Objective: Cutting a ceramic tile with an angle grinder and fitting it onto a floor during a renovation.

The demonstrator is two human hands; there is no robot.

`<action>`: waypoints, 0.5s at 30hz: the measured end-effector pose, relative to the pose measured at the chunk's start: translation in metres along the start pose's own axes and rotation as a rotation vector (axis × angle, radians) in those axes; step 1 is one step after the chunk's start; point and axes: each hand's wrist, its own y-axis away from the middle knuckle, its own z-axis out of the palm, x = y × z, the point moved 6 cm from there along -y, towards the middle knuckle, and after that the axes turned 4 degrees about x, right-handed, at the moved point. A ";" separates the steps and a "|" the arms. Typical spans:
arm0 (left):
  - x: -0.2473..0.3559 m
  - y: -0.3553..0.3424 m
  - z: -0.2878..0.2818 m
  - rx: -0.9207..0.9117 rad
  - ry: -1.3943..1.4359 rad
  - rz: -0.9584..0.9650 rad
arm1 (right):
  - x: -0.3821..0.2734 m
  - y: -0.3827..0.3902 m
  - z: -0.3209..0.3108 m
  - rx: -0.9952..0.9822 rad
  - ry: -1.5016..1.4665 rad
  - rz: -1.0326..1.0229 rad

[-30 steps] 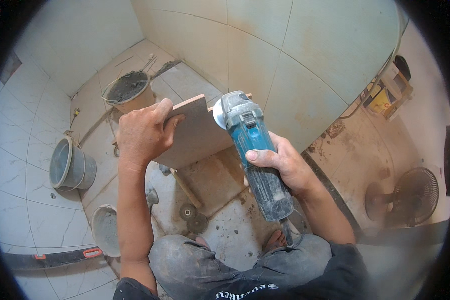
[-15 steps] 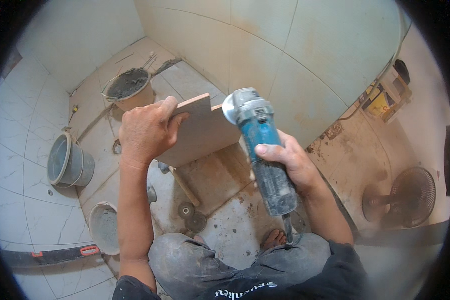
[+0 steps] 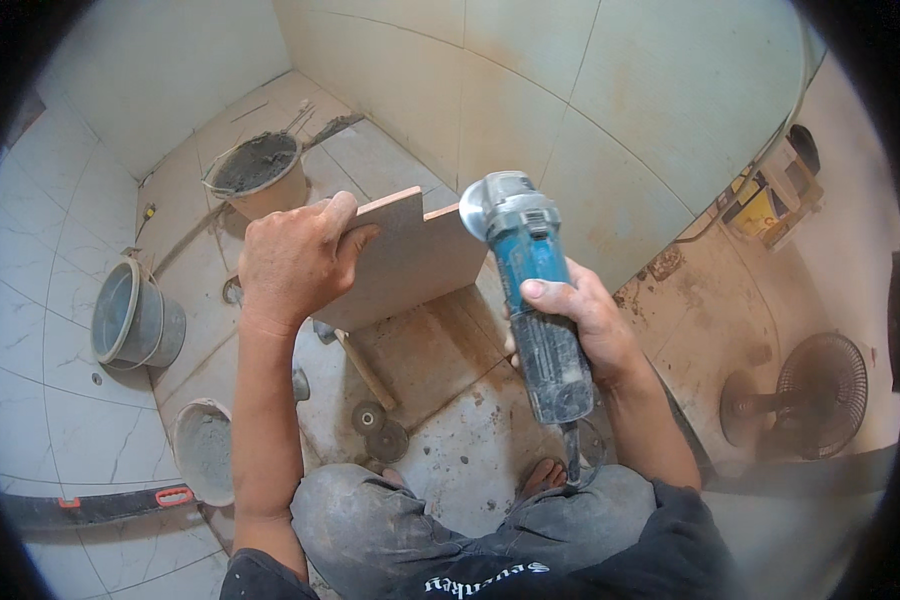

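My left hand point(image 3: 300, 262) grips the upper left corner of a tile point(image 3: 420, 262), which is held up on edge with a step cut into its top edge. The thumb is on the near face and the fingers are folded over the top. In my right hand point(image 3: 585, 315) is a blue and grey angle grinder point(image 3: 532, 290), its body tilted upward and dusty. The grinder's pale disc point(image 3: 474, 210) is at the tile's upper right corner; whether they touch, I cannot tell. A power cord point(image 3: 571, 445) hangs from the grinder's lower end.
Left stand a bucket of mortar point(image 3: 260, 170), a grey bucket point(image 3: 138, 318) and a tub point(image 3: 205, 450). A wooden-handled hammer point(image 3: 365, 370) and grinding discs point(image 3: 385, 440) lie below the tile. A black level point(image 3: 90, 508) is lower left, and a fan point(image 3: 820, 395) stands at right.
The grinder has shifted slightly right, its disc sitting a little farther from the notch along the tile's edge. My left hand and the tile have barely moved.
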 end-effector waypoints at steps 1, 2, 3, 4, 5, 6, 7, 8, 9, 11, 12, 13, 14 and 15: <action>0.000 -0.001 0.001 0.000 0.001 -0.003 | 0.000 0.000 -0.002 -0.001 0.002 0.002; 0.000 -0.002 0.003 -0.013 -0.007 -0.009 | 0.000 0.000 -0.003 0.001 0.007 -0.010; 0.000 -0.002 0.004 -0.026 -0.014 -0.015 | -0.001 0.000 -0.004 0.002 0.012 -0.022; 0.000 -0.002 0.005 -0.027 -0.013 -0.014 | 0.001 0.000 -0.003 0.004 0.012 -0.022; -0.002 -0.002 0.006 -0.040 -0.004 -0.031 | 0.004 -0.001 0.002 -0.030 0.031 -0.012; -0.003 -0.002 0.007 -0.054 0.004 -0.047 | 0.007 -0.002 0.007 -0.064 0.050 -0.002; -0.004 -0.002 0.006 -0.053 0.005 -0.047 | 0.006 -0.002 0.009 -0.063 0.050 -0.002; -0.005 -0.002 0.006 -0.047 0.003 -0.037 | 0.004 -0.001 0.013 -0.072 0.059 0.006; -0.005 -0.003 0.005 -0.040 0.002 -0.028 | 0.003 -0.001 0.016 -0.082 0.067 0.015; -0.004 -0.002 0.005 -0.051 -0.003 -0.034 | 0.002 -0.003 0.011 -0.064 0.055 0.017; -0.004 -0.002 0.005 -0.060 -0.005 -0.037 | 0.002 -0.004 0.007 -0.042 0.043 0.018; -0.003 -0.003 0.004 -0.060 -0.004 -0.039 | 0.001 -0.004 0.005 -0.042 0.045 0.018; 0.000 -0.004 0.001 -0.033 0.004 -0.014 | 0.000 -0.004 0.003 -0.029 0.031 0.006; 0.002 -0.004 -0.001 -0.007 0.011 0.012 | -0.001 -0.004 0.001 -0.015 0.017 -0.006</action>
